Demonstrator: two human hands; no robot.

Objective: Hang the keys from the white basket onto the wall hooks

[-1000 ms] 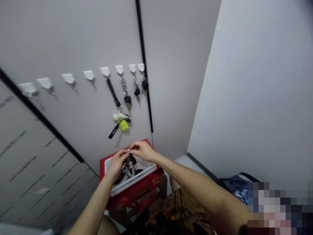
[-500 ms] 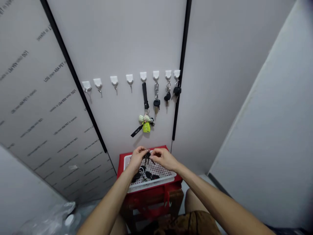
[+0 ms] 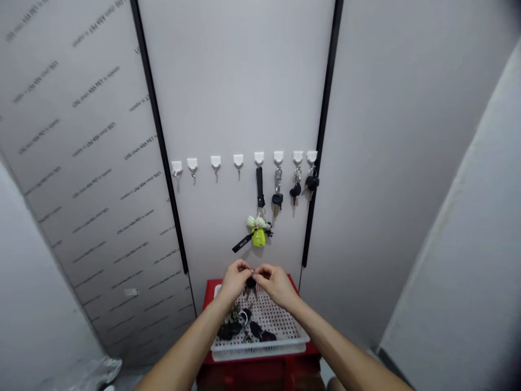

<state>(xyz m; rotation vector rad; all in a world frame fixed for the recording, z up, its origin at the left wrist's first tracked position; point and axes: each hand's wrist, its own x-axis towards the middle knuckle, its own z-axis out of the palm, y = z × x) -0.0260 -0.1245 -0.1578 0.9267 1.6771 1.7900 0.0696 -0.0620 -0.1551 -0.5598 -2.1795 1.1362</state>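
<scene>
Above a white perforated basket [image 3: 280, 347], my left hand [image 3: 236, 282] and my right hand [image 3: 277, 282] meet with fingertips pinched together. Between them they hold a bunch of keys [image 3: 251, 283] by its ring; a black key head and metal blades dangle below the fingers. More keys with black heads [image 3: 262, 332] and a metal ring [image 3: 244, 316] lie in the basket. On the wall ahead, a black strap keychain [image 3: 260, 187] with a yellow-green fob [image 3: 258, 237] hangs from a hook. To its right hang three key sets, one being a black key [image 3: 277, 200].
A row of white adhesive hooks [image 3: 215, 162] runs across the wall; those at the left carry nothing. The basket stands on a red surface [image 3: 211, 288]. Black vertical strips [image 3: 325, 125] edge the wall panel. Clear plastic [image 3: 89, 374] lies at the lower left.
The view has tilted up and shifted left, so the hooks appear lower and farther right. My fingertips have come closer together on the keys, which now hang straighter beneath them.
</scene>
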